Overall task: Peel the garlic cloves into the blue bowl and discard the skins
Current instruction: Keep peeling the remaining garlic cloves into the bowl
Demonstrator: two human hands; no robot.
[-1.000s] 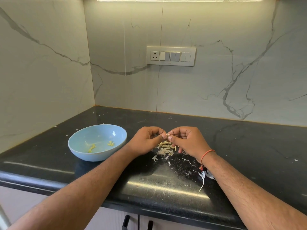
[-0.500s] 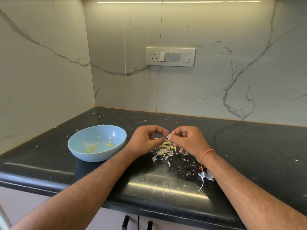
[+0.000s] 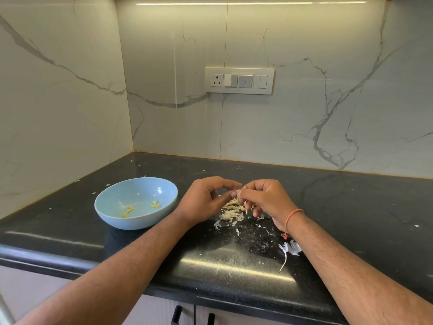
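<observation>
A small garlic clove (image 3: 237, 194) sits between the two hands, above the middle of the black table (image 3: 351, 207). Only a tiny pale bit of it shows, with a thin white flake of skin at the top. It is too small to tell how much skin is left on it.

The left hand (image 3: 206, 200) has its fingers (image 3: 228, 184) curled, and the thumb and first finger pinch the clove from the left. The right hand (image 3: 264, 198) has its fingers curled too, and its fingertips pinch the same clove from the right. The two hands touch at the fingertips.

Right under the hands lies a pile of skins (image 3: 230, 214). The skins are pale, cream and white, thin and torn. Small white crumbs lie around the pile and toward the front edge of the table. A bigger white skin with a thin stem (image 3: 289, 250) lies near the front edge, just beside the right forearm.

The blue bowl (image 3: 110, 207) stands to the left of the hands, near the left edge of the table. Inside it are a few small yellowish peeled cloves (image 3: 128, 210).

An orange thread band (image 3: 291, 218) goes around the right wrist. On the marble wall behind the table is a white switch plate (image 3: 239, 81).
</observation>
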